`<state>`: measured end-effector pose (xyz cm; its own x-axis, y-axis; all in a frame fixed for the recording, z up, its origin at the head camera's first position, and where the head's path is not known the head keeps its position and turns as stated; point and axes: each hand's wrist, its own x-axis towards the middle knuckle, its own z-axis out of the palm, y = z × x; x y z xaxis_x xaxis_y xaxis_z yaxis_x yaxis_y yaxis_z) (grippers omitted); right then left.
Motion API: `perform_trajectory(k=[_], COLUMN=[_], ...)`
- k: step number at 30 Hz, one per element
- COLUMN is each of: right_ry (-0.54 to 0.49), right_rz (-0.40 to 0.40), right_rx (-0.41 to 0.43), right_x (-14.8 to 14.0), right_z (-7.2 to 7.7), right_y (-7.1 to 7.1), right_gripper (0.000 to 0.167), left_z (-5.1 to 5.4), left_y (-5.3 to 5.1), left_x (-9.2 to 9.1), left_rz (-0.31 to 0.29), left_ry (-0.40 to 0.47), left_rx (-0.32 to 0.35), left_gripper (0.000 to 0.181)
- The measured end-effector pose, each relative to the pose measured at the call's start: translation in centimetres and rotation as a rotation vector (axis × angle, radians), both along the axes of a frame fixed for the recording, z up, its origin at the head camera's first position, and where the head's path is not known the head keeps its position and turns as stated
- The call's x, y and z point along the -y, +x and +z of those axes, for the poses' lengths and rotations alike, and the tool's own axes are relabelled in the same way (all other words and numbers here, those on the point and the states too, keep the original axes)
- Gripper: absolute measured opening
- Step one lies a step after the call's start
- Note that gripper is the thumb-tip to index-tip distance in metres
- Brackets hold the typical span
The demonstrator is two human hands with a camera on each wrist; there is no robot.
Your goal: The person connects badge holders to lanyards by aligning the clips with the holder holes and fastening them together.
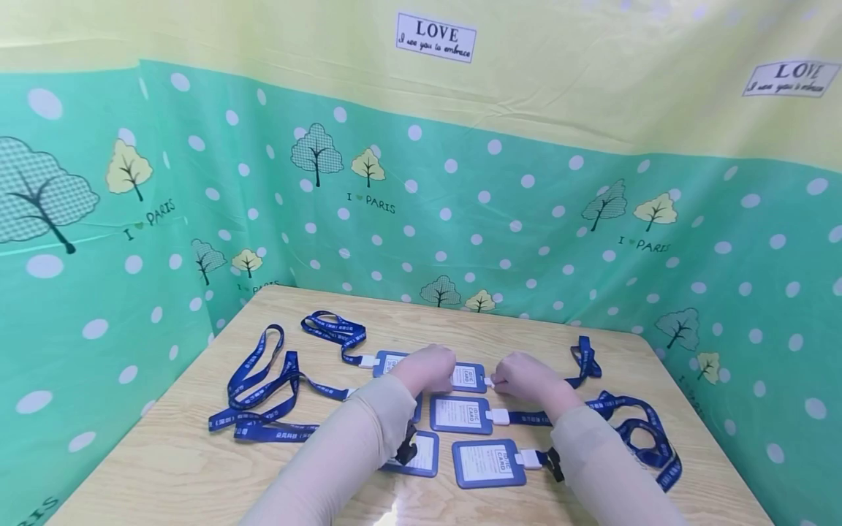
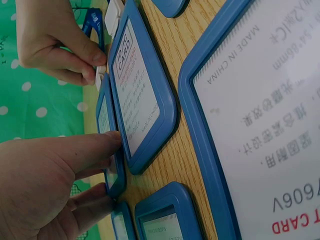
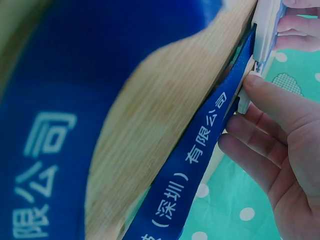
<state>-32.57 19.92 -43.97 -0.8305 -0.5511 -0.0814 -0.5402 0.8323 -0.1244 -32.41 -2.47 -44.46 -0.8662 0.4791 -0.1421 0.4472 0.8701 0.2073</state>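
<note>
My left hand [image 1: 429, 367] pinches the left end of a blue-framed badge holder [image 1: 467, 377] in the back row on the right. In the left wrist view, its thumb and fingers [image 2: 102, 145] lie on either side of the holder's edge. My right hand [image 1: 529, 380] pinches the white clip [image 3: 244, 100] at that holder's other end, between thumb and fingertips. From this clip a dark blue printed lanyard [image 3: 185, 165] runs off. Nearest in front lies another badge holder [image 1: 459, 414] with its own white clip [image 1: 498, 416].
More badge holders lie in two columns, one at the front right [image 1: 489, 464]; the left column is partly behind my left sleeve. Coiled blue lanyards spread left [image 1: 263, 394] and right [image 1: 647, 438] on the wooden table [image 1: 197, 482]. A green and yellow patterned cloth [image 1: 395, 219] hangs behind.
</note>
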Motion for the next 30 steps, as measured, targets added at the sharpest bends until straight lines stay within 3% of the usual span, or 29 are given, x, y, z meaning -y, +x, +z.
perform_trajectory(k=[30], right_ry=[0.013], right_rz=[0.006], right_rx=[0.009], right_x=[0.23], right_z=[-0.26], right_y=[-0.46], right_gripper=[0.006], left_z=[-0.18], left_y=[-0.09], left_x=[-0.1], left_rz=[0.002], left_ry=[-0.011], left_rx=[-0.01], left_gripper=[0.017])
